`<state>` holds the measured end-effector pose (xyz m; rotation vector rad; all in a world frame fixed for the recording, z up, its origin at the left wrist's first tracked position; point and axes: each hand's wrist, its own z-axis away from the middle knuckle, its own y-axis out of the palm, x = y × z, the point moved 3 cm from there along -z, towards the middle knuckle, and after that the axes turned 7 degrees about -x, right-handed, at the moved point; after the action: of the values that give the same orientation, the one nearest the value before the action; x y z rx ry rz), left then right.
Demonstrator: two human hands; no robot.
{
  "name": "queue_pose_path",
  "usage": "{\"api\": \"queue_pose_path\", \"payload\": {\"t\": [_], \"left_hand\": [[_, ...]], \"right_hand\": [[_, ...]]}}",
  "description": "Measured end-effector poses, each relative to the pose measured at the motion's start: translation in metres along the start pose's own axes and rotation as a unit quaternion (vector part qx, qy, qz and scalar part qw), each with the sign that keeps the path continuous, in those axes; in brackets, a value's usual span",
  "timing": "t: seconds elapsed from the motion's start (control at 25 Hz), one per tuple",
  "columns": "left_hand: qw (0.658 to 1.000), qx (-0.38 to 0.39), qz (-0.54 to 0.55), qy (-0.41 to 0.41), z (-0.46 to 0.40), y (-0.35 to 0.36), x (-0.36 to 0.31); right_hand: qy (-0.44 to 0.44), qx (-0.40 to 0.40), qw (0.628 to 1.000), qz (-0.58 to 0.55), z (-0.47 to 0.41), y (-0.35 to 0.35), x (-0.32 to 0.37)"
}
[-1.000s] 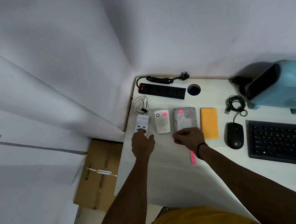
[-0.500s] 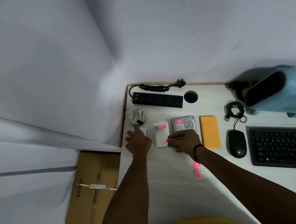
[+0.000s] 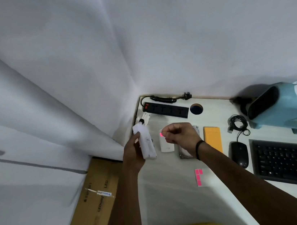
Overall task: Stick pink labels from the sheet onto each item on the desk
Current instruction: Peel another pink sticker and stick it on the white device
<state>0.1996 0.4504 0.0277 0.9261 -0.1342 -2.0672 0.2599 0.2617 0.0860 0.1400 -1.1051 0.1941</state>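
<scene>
Above the desk's (image 3: 174, 203) far-left corner, left hand (image 3: 133, 153) grips white charger block (image 3: 146, 143) lifted off the surface, cable (image 3: 144, 117) trailing far side. Right hand (image 3: 180, 135) just right of it, fingertips pinching one pink label (image 3: 161, 134), over white device (image 3: 166, 146) and hard drive (image 3: 184, 154). Label sheet (image 3: 199, 177) lies flat nearer, beside right forearm; yellow envelope (image 3: 213, 138), mouse (image 3: 240, 154), keyboard (image 3: 290, 163) to the right.
</scene>
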Motion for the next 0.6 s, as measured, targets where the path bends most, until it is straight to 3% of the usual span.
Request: {"api": "queue_pose_path", "payload": {"t": [0.12, 0.24, 0.6], "left_hand": [[0.993, 0.089, 0.077, 0.004, 0.048, 0.02, 0.007], [0.983, 0.127, 0.13, -0.017, 0.082, 0.039, 0.018], [0.981, 0.132, 0.142, 0.012, 0.127, 0.067, 0.044]], "right_hand": [[-0.036, 0.032, 0.999, -0.001, 0.029, -0.001, 0.025], [-0.075, 0.045, 0.996, 0.016, 0.056, -0.002, 0.043], [-0.114, -0.083, 0.988, 0.068, 0.102, -0.018, 0.06]]}}
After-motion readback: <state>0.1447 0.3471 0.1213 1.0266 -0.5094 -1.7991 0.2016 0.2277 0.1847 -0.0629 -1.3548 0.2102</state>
